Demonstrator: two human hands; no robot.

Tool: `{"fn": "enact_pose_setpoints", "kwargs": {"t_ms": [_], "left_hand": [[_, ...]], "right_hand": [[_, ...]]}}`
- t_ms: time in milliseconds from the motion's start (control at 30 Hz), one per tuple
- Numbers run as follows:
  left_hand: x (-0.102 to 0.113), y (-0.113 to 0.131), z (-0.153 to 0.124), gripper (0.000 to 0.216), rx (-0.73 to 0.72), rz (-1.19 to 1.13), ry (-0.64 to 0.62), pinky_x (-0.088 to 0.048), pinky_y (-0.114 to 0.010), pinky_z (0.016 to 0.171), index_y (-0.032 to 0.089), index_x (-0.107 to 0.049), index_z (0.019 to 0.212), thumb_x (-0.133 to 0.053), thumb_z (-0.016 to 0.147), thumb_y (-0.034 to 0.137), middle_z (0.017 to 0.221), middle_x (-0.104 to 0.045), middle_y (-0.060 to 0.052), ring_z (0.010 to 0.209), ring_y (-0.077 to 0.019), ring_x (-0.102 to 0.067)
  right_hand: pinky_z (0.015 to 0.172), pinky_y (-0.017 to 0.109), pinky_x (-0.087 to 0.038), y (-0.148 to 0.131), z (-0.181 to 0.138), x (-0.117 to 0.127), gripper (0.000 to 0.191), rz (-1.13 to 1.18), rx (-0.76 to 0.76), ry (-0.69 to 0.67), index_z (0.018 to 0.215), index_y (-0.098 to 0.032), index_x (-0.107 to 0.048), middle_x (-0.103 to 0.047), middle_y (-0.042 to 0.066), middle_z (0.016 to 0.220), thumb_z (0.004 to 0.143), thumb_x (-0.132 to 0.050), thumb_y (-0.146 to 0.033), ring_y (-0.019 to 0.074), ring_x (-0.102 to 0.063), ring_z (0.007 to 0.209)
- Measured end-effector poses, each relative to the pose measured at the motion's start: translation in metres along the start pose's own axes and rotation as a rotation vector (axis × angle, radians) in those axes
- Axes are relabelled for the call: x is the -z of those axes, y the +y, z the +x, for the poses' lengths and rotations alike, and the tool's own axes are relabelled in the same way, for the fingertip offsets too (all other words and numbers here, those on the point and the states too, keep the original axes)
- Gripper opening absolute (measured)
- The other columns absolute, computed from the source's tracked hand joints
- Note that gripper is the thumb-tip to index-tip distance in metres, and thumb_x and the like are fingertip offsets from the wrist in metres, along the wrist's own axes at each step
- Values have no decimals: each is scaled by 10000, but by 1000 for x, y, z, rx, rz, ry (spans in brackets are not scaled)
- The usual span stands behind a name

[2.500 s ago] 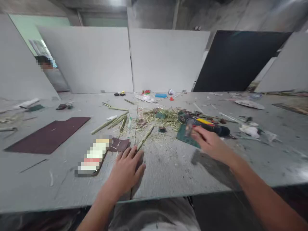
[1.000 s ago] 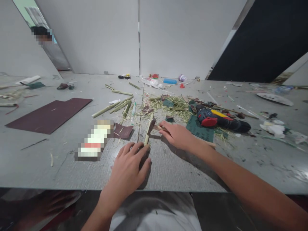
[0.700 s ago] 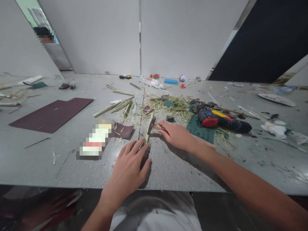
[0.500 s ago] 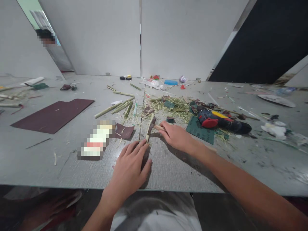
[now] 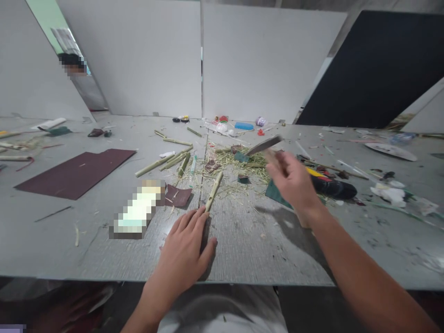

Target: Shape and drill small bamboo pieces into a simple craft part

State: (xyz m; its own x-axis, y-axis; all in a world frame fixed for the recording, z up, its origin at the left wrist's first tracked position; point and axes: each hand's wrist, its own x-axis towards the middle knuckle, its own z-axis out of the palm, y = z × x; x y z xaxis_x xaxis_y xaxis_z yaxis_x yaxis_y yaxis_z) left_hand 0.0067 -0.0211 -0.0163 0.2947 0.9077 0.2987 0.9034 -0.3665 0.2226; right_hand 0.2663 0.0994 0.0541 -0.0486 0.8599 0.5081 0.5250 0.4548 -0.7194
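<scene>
mid-frame, the spread left hand (image 5: pixel 187 240) pins the stick (image 5: pixel 214 191), maybe so it won't roll, while the right hand (image 5: pixel 291 179) squeezes the tool (image 5: pixel 265 144).

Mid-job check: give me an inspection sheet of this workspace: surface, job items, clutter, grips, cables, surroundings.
Surface: grey table, seamed, strewn with scraps.
Job items: pale stick on the table; wooden-handled tool, blurred, not touching the stick.
Clutter: straw-like shavings, brown sheet, power tool partly hidden.
Grips: left hand palm down at the stick's near end; right hand closed around the wooden-handled tool, above the table.
Cables: nothing seen for certain.
Surroundings: white panel and dark panel behind; person beyond, at picture left.
</scene>
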Motion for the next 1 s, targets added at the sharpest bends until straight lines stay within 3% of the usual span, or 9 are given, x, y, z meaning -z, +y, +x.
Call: {"fn": "enact_pose_setpoints", "kwargs": {"t_ms": [67,133,200,367,467,567,767,867,1000], "left_hand": [[-1,-1,0,485,0,1,7,-397,-490,1114,155,-450,1368,-454,943,387,1463,-487,-103,1345,-284,-437],[-2,-1,0,483,-1,2,7,-398,-496,1112,158,-454,1367,-453,943,390,1465,-486,-103,1346,-285,-436],[-2,-1,0,484,3,4,-6,-398,-497,1114,154,-459,1365,-450,944,392,1468,-484,-103,1348,-283,-432],[-1,0,0,504,16,23,-30,-390,-491,1126,139,-446,1382,-437,949,397,1481,-468,-104,1362,-277,-417],[0,0,-1,503,3,29,-23,-397,-487,1122,136,-443,1385,-432,953,392,1479,-471,-106,1359,-276,-422],[-1,-1,-2,477,-15,24,7,-411,-488,1109,153,-462,1367,-445,949,380,1468,-485,-102,1350,-277,-438],[-5,-3,-1,472,-26,31,29,-422,-497,1097,154,-470,1353,-457,940,382,1454,-501,-103,1342,-285,-449],[-6,-5,0,471,-39,37,26,-418,-496,1102,159,-467,1361,-453,942,376,1463,-492,-95,1347,-282,-440],[-6,-7,-1,465,-47,38,19,-422,-501,1099,191,-465,1374,-444,952,384,1479,-476,-74,1352,-276,-433]], "right_hand": [[484,289,-371,0,3,12,257,204,8,178,977,-272,-426,-442,-40,653,877,-567,-463,127,-423,488],[467,291,-381,3,1,19,285,365,15,232,962,-290,-369,-371,-71,597,879,-571,-473,124,-381,445],[473,295,-391,10,-5,17,283,404,-9,125,922,-280,-366,-367,-76,561,895,-551,-493,126,-387,440],[449,269,-312,35,-23,-7,381,254,-150,-339,859,-245,-400,-371,-64,572,919,-419,-621,114,-369,454],[457,258,-279,37,-27,-14,348,26,-194,-448,931,-246,-406,-366,-68,600,918,-445,-592,117,-357,478],[483,258,-295,37,-25,-11,273,-164,-205,-469,941,-242,-418,-412,-57,605,927,-449,-512,135,-406,509],[540,263,-387,66,26,0,249,-345,-207,-203,1036,-213,-530,-582,13,738,839,-560,-363,162,-523,597],[522,266,-387,83,64,-7,338,-468,-261,-293,1165,-180,-563,-634,62,795,846,-528,-288,159,-529,574],[496,257,-376,96,87,-33,274,-524,-290,-372,1025,-120,-643,-657,104,798,764,-624,-201,140,-518,543]]}}
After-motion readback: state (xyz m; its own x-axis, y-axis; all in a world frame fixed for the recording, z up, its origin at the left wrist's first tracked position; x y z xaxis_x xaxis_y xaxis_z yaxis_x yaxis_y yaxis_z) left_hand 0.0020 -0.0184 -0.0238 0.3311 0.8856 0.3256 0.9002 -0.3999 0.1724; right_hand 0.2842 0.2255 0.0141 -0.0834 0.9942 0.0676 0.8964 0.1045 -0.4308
